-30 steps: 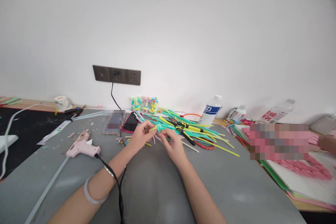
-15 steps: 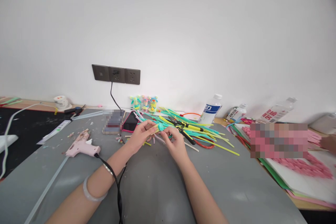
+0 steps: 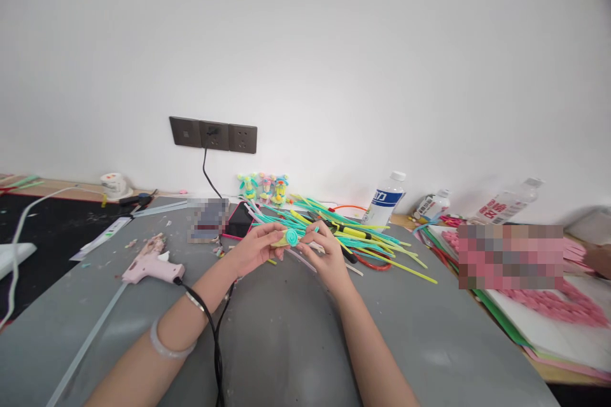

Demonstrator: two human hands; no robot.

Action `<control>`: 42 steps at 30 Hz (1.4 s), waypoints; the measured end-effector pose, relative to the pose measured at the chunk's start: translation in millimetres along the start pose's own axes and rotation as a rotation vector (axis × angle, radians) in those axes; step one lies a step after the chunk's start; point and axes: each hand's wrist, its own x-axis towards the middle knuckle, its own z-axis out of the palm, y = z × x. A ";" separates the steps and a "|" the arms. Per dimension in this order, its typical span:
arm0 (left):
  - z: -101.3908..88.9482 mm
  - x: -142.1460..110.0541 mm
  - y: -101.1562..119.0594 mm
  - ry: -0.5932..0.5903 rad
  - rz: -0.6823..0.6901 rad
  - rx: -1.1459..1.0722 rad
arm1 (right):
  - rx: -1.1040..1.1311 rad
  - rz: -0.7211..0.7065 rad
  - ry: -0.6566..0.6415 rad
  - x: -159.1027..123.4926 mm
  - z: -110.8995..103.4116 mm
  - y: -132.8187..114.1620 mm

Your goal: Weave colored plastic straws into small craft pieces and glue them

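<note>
Between the thumb and fingers of my left hand (image 3: 258, 249) is a small piece with a turquoise pipe-cleaner spiral (image 3: 291, 237) on its face and yellow around its side. My right hand (image 3: 328, 261) is closed in a pinch just to the right of the spiral. A short turquoise end shows above its fingertips; whether it joins the spiral I cannot tell. Behind both hands lies a loose heap of turquoise and yellow pipe cleaners (image 3: 386, 247). Pliers with yellow and black handles (image 3: 352, 231) rest on the heap, partly hidden by my right hand.
A pink glue gun (image 3: 155, 267) lies at left, its black cord passing over my left forearm. Several small fuzzy figures (image 3: 266, 187) stand by the wall. A phone (image 3: 238, 221) lies behind my left hand. A bottle (image 3: 384, 200) stands right. Another person's hand (image 3: 599, 259) is far right.
My right hand has moved slightly right, away from the spiral, and a turquoise end now shows at its fingers. The spiral's face is more exposed, with my left hand still holding it.
</note>
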 end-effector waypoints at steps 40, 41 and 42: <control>-14.3 8.6 -17.7 0.076 0.176 0.677 | 0.003 -0.032 0.121 -3.4 12.6 0.9; -14.6 8.7 -17.5 0.083 0.206 0.687 | -0.002 -0.040 0.125 -3.1 13.2 -0.3; -14.7 8.7 -17.5 0.089 0.236 0.699 | -0.006 -0.042 0.126 -2.9 13.9 -1.6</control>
